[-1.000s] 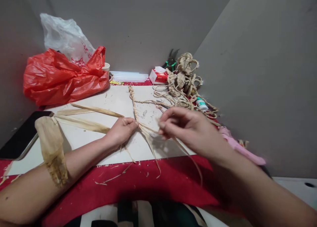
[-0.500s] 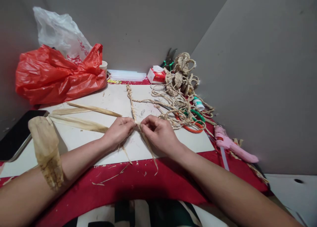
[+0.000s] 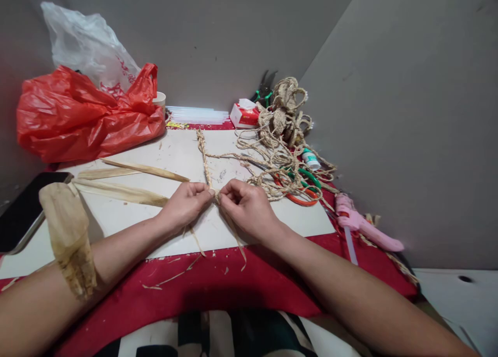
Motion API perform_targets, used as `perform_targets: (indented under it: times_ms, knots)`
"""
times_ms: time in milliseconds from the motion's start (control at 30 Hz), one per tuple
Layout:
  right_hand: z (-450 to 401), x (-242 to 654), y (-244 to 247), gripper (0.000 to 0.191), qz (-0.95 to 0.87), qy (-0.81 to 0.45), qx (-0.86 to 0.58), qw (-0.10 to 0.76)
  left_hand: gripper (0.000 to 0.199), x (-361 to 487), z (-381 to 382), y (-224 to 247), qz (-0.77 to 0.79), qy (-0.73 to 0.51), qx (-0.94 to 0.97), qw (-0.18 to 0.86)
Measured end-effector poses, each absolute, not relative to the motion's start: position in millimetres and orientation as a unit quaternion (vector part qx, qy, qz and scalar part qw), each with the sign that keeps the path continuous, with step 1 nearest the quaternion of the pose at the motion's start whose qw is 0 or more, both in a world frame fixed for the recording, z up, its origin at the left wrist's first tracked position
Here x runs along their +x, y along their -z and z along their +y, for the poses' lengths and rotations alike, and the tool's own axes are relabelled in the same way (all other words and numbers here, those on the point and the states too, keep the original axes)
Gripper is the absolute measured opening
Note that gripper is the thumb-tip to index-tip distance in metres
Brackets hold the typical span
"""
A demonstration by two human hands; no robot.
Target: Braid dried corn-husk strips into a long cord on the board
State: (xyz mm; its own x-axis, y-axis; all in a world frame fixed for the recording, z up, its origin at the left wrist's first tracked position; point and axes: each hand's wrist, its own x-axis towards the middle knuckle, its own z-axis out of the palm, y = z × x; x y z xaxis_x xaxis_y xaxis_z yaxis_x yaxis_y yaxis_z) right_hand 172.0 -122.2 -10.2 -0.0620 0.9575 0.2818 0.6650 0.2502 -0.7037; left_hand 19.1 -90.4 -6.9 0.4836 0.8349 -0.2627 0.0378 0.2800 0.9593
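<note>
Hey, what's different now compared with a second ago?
The right hand has moved left, close beside the left hand, and pinches fibres at the lower end of the braid; before, it held some out to the right. This uncovered the orange handle loop. The left hand keeps its pinch there; the red bag and phone stayed put.

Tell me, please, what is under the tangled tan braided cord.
Beneath the cord show orange and green loop-shaped handles and the white flat board; whatever its denser coils cover cannot be seen.
</note>
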Motion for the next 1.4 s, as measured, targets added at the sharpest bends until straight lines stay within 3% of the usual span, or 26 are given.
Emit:
perform_targets:
  times_ms: [267, 433, 667, 1067, 1233, 1400]
  knots:
    - [-125, 179, 0, 0.013, -0.734, -0.204, -0.571, 0.304, 0.025, 19, -91, 10, 0.442, -0.3, 0.539, 0.651]
    - [-118, 194, -13, 0.019, -0.735, -0.143, -0.571, 0.338, 0.024, 20, -92, 5, 0.438, -0.293, 0.532, 0.662]
    - [-105, 190, -9, 0.026, -0.747, -0.352, -0.524, 0.208, 0.022, 19, -91, 5, 0.442, -0.29, 0.548, 0.648]
    - [-98, 191, -26, 0.027, -0.785, -0.295, -0.531, 0.127, 0.024, 19, -90, 11, 0.443, -0.28, 0.605, 0.6]
    - [-113, 181, -25, 0.031, -0.724, -0.388, -0.549, 0.155, 0.025, 17, -89, 15, 0.439, -0.276, 0.686, 0.511]
    - [-123, 168, -11, 0.028, -0.732, -0.327, -0.564, 0.196, 0.023, 15, -87, 8, 0.426, -0.268, 0.717, 0.483]
